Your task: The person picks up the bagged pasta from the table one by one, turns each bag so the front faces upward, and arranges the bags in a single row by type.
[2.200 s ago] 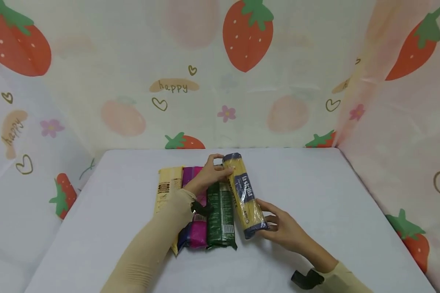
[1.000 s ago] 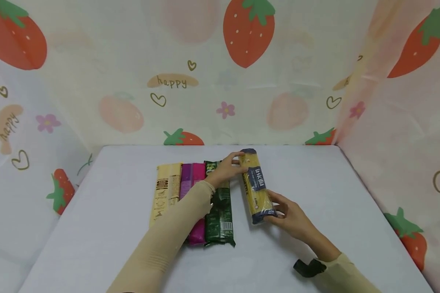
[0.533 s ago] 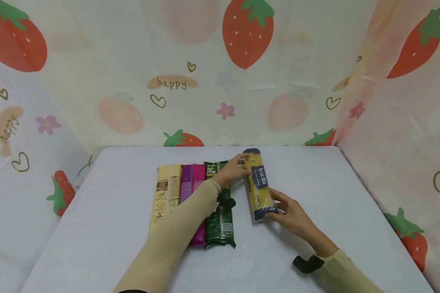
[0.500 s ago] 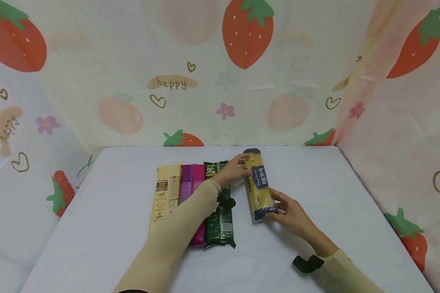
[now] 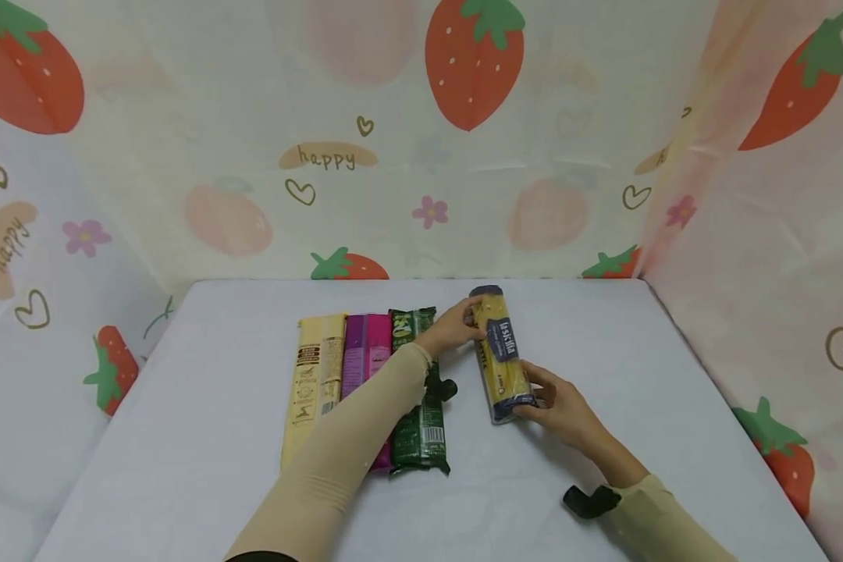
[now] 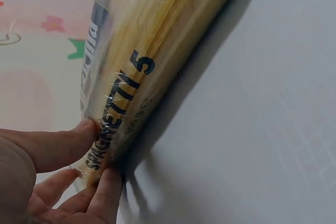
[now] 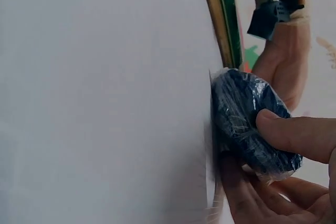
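A clear packet of spaghetti (image 5: 503,373) with dark blue ends lies slightly slanted on the white table, right of the other packets. My left hand (image 5: 453,326) grips its far end, thumb on top and fingers along the side. In the left wrist view, the printed side of the spaghetti packet (image 6: 126,77) stands close against the tabletop. My right hand (image 5: 560,410) holds the near end from the right. The right wrist view has the thumb pressing on the blue end of the spaghetti packet (image 7: 244,119), fingers low beside the table.
Left of the spaghetti lie a cream packet (image 5: 316,367), a purple and magenta packet (image 5: 365,343) and a green packet (image 5: 419,437), side by side. My left sleeve (image 5: 344,445) crosses over them. Strawberry-patterned cloth walls (image 5: 428,156) enclose the table (image 5: 646,375).
Both hands have carried the spaghetti packet rightward, away from the green packet, and lowered it to the table. It lies a little straighter than before. Both hands still hold it.
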